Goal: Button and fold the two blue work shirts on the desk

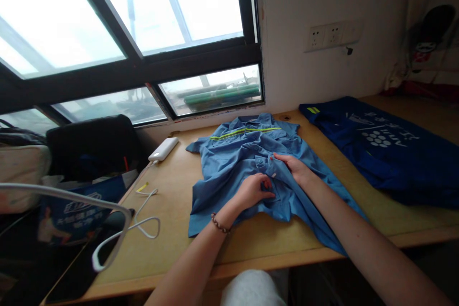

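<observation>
A light blue work shirt [229, 162] with a yellow-green stripe across its chest lies front up on the table, its collar toward the window. The fabric is rumpled around the buttoned front. My right hand [294, 166] has the shirt's front edge between thumb and fingers, lifting a fold slightly. Just left of it, my left hand [253, 190] rests over the lower front, its fingers curled and thumb apart from them. I see no cloth pinched between them. A small whitish spot, perhaps a button, shows between the hands.
A dark blue folded garment [380, 148] with white print lies to the right. On the left are a white power bank [163, 149] and a looping white cable [152, 234]. Bags [89, 210] stand beside the table's left edge. Behind are a window and wall sockets [333, 34].
</observation>
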Tool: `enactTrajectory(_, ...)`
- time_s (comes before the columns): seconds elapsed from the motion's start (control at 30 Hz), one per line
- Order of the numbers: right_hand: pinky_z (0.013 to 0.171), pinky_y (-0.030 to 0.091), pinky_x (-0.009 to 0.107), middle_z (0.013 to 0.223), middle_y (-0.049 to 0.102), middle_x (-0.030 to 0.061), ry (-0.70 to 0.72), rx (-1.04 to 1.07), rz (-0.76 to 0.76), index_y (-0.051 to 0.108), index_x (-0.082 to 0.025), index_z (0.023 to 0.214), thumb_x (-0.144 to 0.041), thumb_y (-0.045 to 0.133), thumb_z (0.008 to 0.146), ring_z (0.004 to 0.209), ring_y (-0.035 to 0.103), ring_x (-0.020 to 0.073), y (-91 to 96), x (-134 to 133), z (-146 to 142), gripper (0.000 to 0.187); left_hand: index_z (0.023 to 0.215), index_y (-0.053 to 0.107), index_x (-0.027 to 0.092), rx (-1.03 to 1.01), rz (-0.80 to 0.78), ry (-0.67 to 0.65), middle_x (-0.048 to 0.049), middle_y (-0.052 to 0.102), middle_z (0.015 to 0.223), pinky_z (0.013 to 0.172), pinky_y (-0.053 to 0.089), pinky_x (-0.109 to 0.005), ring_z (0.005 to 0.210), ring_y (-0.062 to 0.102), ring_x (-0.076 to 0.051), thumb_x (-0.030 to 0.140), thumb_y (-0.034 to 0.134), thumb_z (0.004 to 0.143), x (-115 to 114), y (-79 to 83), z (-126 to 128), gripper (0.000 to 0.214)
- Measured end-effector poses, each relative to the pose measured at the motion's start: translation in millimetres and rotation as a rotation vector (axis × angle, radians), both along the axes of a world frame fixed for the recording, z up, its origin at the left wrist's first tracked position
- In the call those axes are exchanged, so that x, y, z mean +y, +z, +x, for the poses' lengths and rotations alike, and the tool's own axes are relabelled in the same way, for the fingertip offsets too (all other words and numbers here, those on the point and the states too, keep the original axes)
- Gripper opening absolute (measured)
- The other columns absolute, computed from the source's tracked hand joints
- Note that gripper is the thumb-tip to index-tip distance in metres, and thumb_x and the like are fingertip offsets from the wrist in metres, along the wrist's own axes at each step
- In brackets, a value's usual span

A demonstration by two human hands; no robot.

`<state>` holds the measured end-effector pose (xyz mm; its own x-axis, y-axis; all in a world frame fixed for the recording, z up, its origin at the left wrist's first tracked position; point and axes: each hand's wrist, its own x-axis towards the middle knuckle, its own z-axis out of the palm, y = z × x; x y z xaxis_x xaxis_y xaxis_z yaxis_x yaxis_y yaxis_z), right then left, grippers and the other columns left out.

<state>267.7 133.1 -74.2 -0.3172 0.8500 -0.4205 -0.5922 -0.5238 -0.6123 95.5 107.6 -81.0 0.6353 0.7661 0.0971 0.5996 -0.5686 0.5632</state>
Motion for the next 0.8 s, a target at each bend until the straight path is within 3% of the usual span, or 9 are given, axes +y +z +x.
enactTrajectory(0.1, 0.055, 0.050, 0.025, 0.055, 0.062, 0.0010, -0.043, -0.049, -0.016, 0.057, -0.013, 0.076, -0.019, 0.049, 0.080, 0.049, 0.058, 0.0121, -3.9, 1.6, -0.9, 0.011, 0.072, 0.062, 0.018, 0.007, -0.025, -0.027, 0.0005, 0.060, 0.074, 0.058, 0.037, -0.019, 0.065, 0.052, -0.011, 0.030, 0.065, 0.062, -2.5, 1.4, 0.7, 0.017)
enactTrajectory(0.2, 0.054, 0.050, 0.024, 0.055, 0.062, 0.0014, -0.064, -0.104, 0.009, 0.059, -0.012, 0.076, -0.018, 0.051, 0.078, 0.048, 0.058, 0.0119, -7.2, 2.7, -1.8, 0.010, 0.069, 0.060, 0.016, -0.068, -0.120, 0.031, 0.0000, 0.060, 0.067, 0.054, 0.038, -0.020, 0.059, 0.052, -0.010, 0.028, 0.064, 0.062, -3.0, 0.1, 2.9, 0.014)
enactTrajectory(0.33, 0.052, 0.047, 0.023, 0.060, 0.064, 0.0023, -0.041, -0.214, 0.117, 0.062, -0.012, 0.077, -0.020, 0.055, 0.075, 0.050, 0.057, 0.0111, -7.0, -1.9, -6.1, 0.011, 0.068, 0.055, 0.012, -0.361, -0.535, 0.234, -0.0011, 0.058, 0.053, 0.042, 0.038, -0.019, 0.043, 0.051, -0.009, 0.029, 0.060, 0.067, 0.2, 1.9, 2.6, 0.017)
enactTrajectory(0.5, 0.044, 0.039, 0.019, 0.058, 0.061, 0.0023, 0.136, -0.506, 0.312, 0.065, -0.013, 0.075, -0.038, 0.062, 0.069, 0.048, 0.052, 0.0093, -7.3, -11.1, -15.0, 0.026, 0.067, 0.054, 0.010, -0.742, -0.927, 0.451, -0.0102, 0.064, 0.064, 0.050, 0.048, -0.021, 0.054, 0.061, -0.014, 0.023, 0.066, 0.064, 6.7, 5.9, -6.2, 0.018)
enactTrajectory(0.63, 0.040, 0.032, 0.018, 0.044, 0.052, -0.0012, 0.113, -0.726, 0.423, 0.063, -0.012, 0.061, -0.045, 0.063, 0.064, 0.041, 0.045, 0.0065, -11.2, -11.4, -18.8, 0.033, 0.073, 0.056, 0.009, -0.832, -1.010, 0.484, -0.0124, 0.065, 0.068, 0.049, 0.049, -0.021, 0.057, 0.063, -0.016, 0.020, 0.068, 0.062, 10.5, 0.1, -10.4, 0.020)
enactTrajectory(0.8, 0.042, 0.033, 0.019, 0.046, 0.052, -0.0007, 0.085, -0.750, 0.437, 0.059, -0.013, 0.054, -0.045, 0.064, 0.062, 0.043, 0.046, 0.0070, -11.7, -10.1, -18.7, 0.034, 0.073, 0.058, 0.008, -0.856, -1.037, 0.483, -0.0124, 0.066, 0.071, 0.049, 0.048, -0.019, 0.059, 0.063, -0.015, 0.022, 0.067, 0.064, 11.4, -2.1, -9.7, 0.019)
